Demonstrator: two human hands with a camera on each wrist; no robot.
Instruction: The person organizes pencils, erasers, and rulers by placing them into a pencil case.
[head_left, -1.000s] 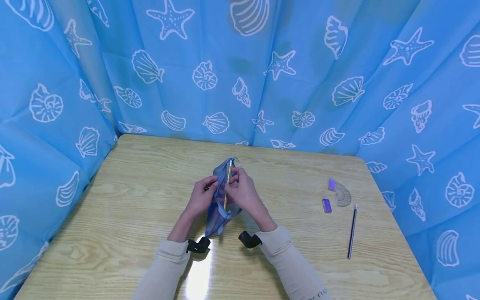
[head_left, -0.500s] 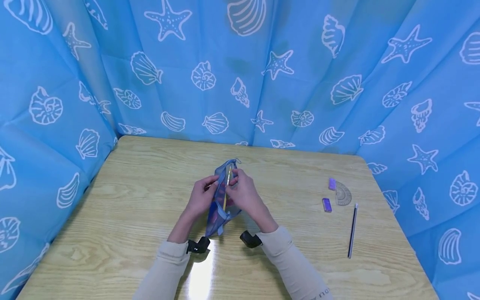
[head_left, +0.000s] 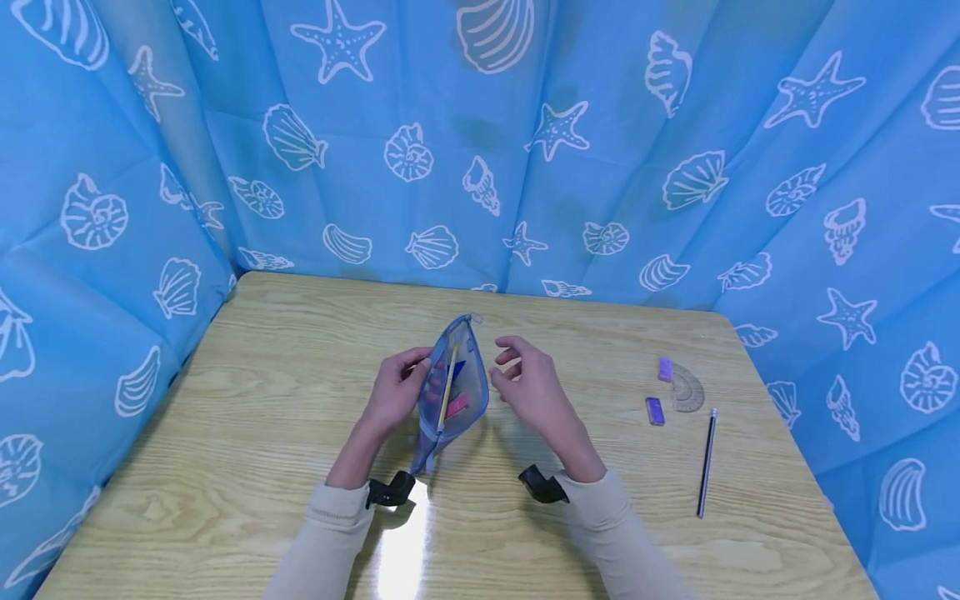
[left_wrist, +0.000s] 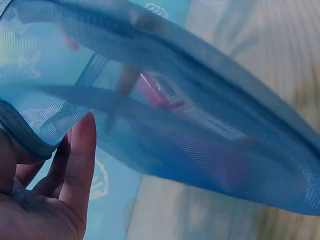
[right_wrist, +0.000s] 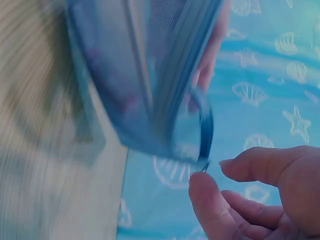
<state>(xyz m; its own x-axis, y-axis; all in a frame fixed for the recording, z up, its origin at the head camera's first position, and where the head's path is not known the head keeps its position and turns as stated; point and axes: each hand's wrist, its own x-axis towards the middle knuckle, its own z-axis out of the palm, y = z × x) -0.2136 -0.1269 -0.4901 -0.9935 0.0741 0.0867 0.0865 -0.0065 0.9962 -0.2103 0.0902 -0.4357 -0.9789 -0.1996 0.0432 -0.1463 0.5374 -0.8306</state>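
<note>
Left hand [head_left: 397, 383] Gripping Blue Mesh Pouch [head_left: 471, 367], Right hand [head_left: 530, 383] Hovering Beside It

In the head view, the pouch is gaping upward around the middle of the table [head_left: 285, 358]; whether its base is touching the wood is hard to tell. The left hand is pinching its left edge between thumb and fingers. The right hand is hanging just off the opposite side, fingers loosely bent, holding nothing. Inside, a yellow pencil [head_left: 448, 387] is slanting lengthwise, with a pink item [head_left: 456, 406] and a dark blue item [head_left: 457, 369] lying near it. Well to the right, a far purple eraser [head_left: 665, 368] is sitting just beside a clear protractor [head_left: 687, 389], a near purple eraser [head_left: 655, 411] is lying closer, and a dark pencil [head_left: 707, 467] is stretching toward the person. A shell-patterned blue curtain [head_left: 480, 108] is hanging behind.

In the left wrist view, the thumb and fingers are clasping the pouch's rim, and the pink item is showing through the mesh.

In the right wrist view, the thumb and forefinger are staying apart near the pouch's strap loop [right_wrist: 206, 125].
</note>
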